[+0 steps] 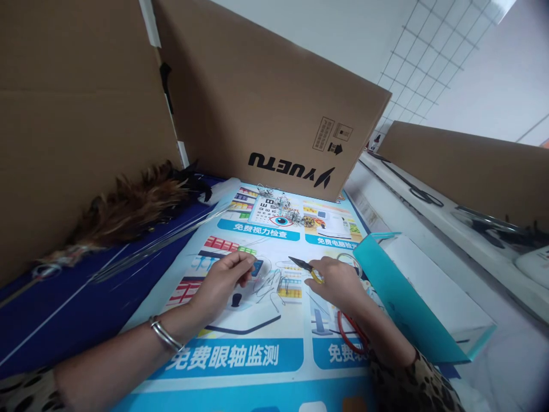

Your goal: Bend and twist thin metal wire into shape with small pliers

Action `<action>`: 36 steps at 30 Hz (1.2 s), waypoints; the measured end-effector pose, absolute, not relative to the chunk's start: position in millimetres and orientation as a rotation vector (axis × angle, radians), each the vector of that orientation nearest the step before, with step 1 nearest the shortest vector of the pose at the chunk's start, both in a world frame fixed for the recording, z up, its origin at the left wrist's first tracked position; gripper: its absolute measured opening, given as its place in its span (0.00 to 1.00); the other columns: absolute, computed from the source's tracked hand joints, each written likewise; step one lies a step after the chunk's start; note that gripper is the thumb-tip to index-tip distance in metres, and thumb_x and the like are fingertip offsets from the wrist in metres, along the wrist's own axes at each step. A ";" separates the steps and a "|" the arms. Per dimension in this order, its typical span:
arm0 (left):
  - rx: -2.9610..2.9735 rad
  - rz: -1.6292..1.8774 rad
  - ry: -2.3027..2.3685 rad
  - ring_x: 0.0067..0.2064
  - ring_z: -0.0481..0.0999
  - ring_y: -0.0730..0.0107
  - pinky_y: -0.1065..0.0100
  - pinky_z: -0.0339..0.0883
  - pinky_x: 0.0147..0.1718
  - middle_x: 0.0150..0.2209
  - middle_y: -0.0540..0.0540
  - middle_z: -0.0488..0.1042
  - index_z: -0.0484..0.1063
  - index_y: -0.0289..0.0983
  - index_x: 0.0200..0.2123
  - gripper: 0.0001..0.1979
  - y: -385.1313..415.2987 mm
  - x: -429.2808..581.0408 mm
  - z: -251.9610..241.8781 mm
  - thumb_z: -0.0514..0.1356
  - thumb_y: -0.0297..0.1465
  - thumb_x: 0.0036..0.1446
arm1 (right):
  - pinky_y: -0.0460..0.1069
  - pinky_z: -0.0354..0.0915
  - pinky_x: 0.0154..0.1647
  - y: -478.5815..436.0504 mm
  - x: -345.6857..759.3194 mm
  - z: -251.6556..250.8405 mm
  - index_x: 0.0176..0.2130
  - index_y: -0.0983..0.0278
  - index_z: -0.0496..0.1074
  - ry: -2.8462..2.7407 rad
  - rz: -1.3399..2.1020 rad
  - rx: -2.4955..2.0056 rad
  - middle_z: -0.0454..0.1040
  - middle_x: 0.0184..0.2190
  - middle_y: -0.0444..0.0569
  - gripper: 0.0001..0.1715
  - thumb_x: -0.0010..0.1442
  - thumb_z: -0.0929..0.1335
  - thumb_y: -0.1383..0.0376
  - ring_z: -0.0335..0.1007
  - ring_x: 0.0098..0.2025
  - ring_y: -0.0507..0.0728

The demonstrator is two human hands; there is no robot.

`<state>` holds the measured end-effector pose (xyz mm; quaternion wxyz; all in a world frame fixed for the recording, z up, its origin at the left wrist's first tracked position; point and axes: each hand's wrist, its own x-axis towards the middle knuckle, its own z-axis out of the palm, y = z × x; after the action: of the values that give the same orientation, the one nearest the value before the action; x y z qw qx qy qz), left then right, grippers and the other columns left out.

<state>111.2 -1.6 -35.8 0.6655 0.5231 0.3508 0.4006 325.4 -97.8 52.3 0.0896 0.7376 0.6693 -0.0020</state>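
Observation:
My left hand is closed in a pinch above the printed sheet, with a thin wire curving out from its fingertips. My right hand is wrapped round the yellow handles of pointed pliers. Their dark jaws point left toward my left hand, and a gap separates the two. Between and just below my hands lie loose bits of thin wire on the sheet. A red loop-shaped handle shows partly under my right forearm, which hides the rest of it.
A turquoise open box stands on the right. Brown feathers and a bundle of long wires lie left on blue cloth. Small wiry ornaments sit at the back, before a tall cardboard box. Scissors rest on the right-hand ledge.

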 end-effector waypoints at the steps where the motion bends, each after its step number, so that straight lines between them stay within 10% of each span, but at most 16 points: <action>1: 1.185 0.906 0.793 0.23 0.64 0.75 0.72 0.57 0.24 0.22 0.52 0.68 0.69 0.37 0.26 0.11 -1.7 111.1 -35.6 0.59 0.39 0.53 | 0.49 0.59 0.36 -97.4 325.5 50.9 0.49 0.58 0.66 1.985 -0.006 2.192 0.71 0.41 0.50 0.22 0.58 0.61 0.53 0.67 0.42 0.60; 36: 1.171 0.919 0.800 0.24 0.64 0.74 0.72 0.57 0.24 0.23 0.52 0.68 0.70 0.38 0.30 0.10 -0.4 112.7 -39.1 0.59 0.39 0.53 | 0.49 0.59 0.35 -84.2 323.6 26.6 0.41 0.62 0.69 1.983 -0.063 2.216 0.72 0.36 0.51 0.27 0.56 0.58 0.46 0.68 0.38 0.59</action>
<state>112.7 -0.4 -39.1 0.6636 0.5184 0.3542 0.4068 323.6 -84.2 26.6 0.0838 0.7424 0.6644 -0.0213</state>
